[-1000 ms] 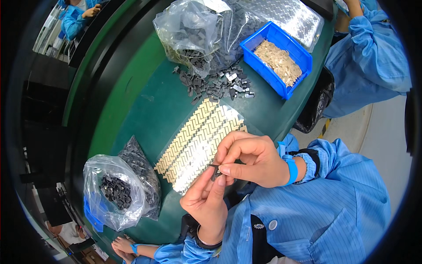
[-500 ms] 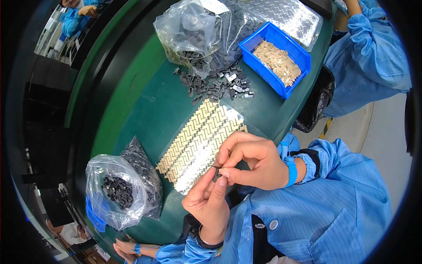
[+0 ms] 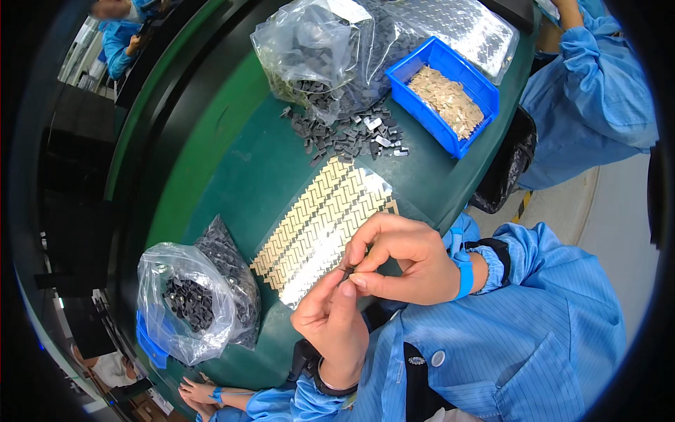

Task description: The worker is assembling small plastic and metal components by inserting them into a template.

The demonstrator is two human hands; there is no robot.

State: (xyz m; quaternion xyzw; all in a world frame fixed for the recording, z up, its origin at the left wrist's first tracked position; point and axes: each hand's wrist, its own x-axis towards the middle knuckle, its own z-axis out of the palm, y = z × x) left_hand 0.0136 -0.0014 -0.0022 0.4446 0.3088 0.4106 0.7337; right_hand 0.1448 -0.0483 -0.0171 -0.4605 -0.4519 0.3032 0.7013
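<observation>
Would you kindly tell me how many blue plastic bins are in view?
2: one blue bin at the upper right, holding tan pieces; another bin at the lower left, mostly hidden by a clear bag. Others could be hidden.

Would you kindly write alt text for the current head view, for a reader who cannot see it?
A person's left hand and right hand pinch a small dark piece near a patterned pale-yellow sheet on a green table. Beyond lie loose dark parts, a clear bag of more, and a blue bin of tan pieces.
</observation>
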